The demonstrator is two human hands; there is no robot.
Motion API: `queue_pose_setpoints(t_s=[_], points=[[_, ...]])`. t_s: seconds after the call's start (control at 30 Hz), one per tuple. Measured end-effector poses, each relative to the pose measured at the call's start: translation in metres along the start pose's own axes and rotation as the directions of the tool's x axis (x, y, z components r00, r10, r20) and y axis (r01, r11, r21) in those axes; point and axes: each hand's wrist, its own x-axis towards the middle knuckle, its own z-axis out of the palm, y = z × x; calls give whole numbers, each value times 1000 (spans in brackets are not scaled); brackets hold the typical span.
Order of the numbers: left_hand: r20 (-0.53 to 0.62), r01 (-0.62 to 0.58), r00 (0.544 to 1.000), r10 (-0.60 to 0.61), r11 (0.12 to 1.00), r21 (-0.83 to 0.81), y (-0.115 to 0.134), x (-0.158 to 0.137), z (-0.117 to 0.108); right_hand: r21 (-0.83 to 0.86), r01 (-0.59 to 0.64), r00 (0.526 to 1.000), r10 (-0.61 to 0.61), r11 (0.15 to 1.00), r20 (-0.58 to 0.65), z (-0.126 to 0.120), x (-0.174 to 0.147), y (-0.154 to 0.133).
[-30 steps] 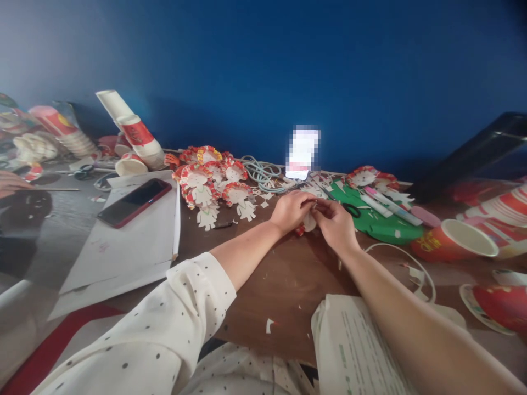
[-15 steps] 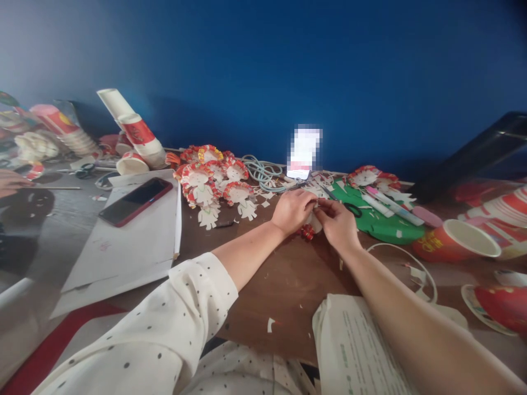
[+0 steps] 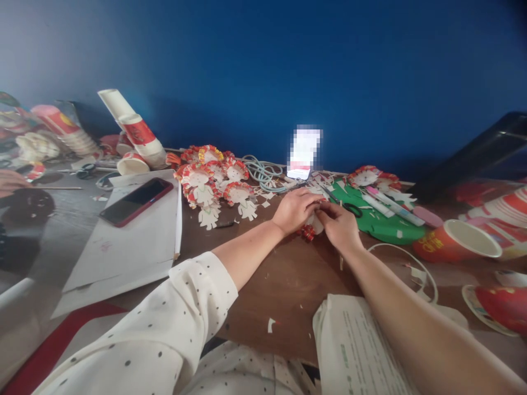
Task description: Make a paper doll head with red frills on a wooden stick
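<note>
Both hands meet over the brown table around a small paper figure (image 3: 307, 232), whose red frilled edge and a bit of white show beneath them. My left hand (image 3: 293, 210) has its fingers closed at the top of the figure. From the other side my right hand (image 3: 341, 224) pinches it with thumb and fingers; the fingertips overlap, hiding most of it. To the left lies a pile of similar paper lion figures (image 3: 206, 184), red-frilled heads with white cut-out bodies. Black-handled scissors (image 3: 353, 209) rest just right of my right hand.
A lit phone (image 3: 303, 153) leans on the blue wall behind a coiled cable (image 3: 263, 173). Green paper (image 3: 381, 226) with pens and scraps lies right, beside an orange paper cup (image 3: 436, 241). A dark phone (image 3: 138, 202) rests on white sheets at left. Another person's hand (image 3: 10, 181) shows far left.
The fingers of my left hand have stretched a little to the right over the figure. My right hand has shifted slightly, and the figure stays in about the same place.
</note>
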Motion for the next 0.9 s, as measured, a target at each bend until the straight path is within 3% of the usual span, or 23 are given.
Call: queue_pose_setpoints(t_s=[0.33, 0.9], points=[[23, -22, 999, 22, 1000, -12, 0, 1, -2, -24, 40, 999, -39, 999, 25, 0, 1, 4], [215, -161, 972, 94, 933, 323, 4, 4, -14, -53, 23, 999, -20, 998, 49, 1, 2, 9]])
